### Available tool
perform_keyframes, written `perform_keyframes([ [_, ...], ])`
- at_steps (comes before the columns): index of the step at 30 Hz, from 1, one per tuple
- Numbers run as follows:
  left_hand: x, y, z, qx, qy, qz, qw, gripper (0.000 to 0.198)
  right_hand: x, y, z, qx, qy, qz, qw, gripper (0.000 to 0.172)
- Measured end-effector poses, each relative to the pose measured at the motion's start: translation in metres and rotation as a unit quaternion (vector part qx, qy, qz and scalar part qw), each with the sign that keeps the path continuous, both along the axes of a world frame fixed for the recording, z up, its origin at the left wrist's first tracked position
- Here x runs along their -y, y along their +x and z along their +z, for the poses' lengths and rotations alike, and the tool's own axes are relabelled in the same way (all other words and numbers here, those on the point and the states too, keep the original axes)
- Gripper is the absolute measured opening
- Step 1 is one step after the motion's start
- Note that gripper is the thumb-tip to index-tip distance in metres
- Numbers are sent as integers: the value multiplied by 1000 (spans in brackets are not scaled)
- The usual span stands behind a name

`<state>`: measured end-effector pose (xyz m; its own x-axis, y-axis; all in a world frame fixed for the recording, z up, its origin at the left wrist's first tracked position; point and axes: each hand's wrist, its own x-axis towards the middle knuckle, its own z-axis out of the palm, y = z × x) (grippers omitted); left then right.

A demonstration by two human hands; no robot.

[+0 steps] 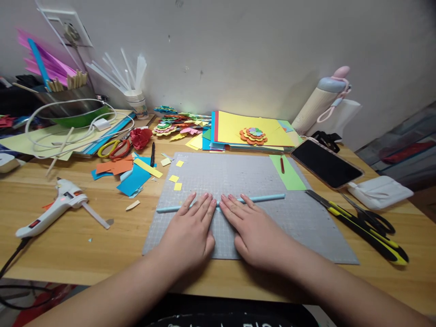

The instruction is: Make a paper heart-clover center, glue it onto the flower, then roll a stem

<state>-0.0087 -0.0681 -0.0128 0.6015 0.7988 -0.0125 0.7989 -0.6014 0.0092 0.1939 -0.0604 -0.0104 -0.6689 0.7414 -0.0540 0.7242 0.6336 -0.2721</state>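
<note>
A thin light-blue rolled paper stick (269, 197) lies crosswise on the grey cutting mat (238, 175). My left hand (192, 222) rests palm down over its left half, fingers stretched out across it. Over the middle and right part, my right hand (250, 222) lies flat in the same way, its fingertips close to those of the left. Both ends of the stick show beyond the hands; the part beneath the fingers is hidden. Small yellow paper squares (177, 186) sit on the mat, left of the stick's middle. A green paper strip (289, 175) lies at the mat's upper right.
At the right are a utility knife (361, 229), black scissors (371, 218) and a phone (327, 162). A glue gun (57, 206) and paper scraps (134, 179) lie left. Behind the mat, a layered paper flower (254, 136) tops stacked coloured paper (235, 125). A bottle (318, 102) leans against the wall.
</note>
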Motion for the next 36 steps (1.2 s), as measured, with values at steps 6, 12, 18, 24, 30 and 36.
perform_keyframes([
  [6, 1, 0, 3, 6, 2, 5, 1000, 61, -10, 9, 7, -64, -53, -15, 996, 75],
  [12, 2, 0, 0, 8, 15, -1, 1000, 62, -21, 0, 8, -31, -13, -29, 999, 61],
  [18, -10, 2, 16, 34, -50, 48, 997, 57, -22, -5, 1, -15, -23, -18, 999, 62],
  [24, -19, 18, 11, 16, -27, 67, 997, 61, -21, -5, -1, -17, -17, -21, 999, 63],
  [30, -12, 17, -4, 3, 22, 29, 999, 65, -16, -3, -5, -10, -4, -16, 1000, 67],
  [36, -8, 18, -3, -8, 26, 23, 999, 74, -10, -2, -4, 11, 10, -8, 1000, 69],
])
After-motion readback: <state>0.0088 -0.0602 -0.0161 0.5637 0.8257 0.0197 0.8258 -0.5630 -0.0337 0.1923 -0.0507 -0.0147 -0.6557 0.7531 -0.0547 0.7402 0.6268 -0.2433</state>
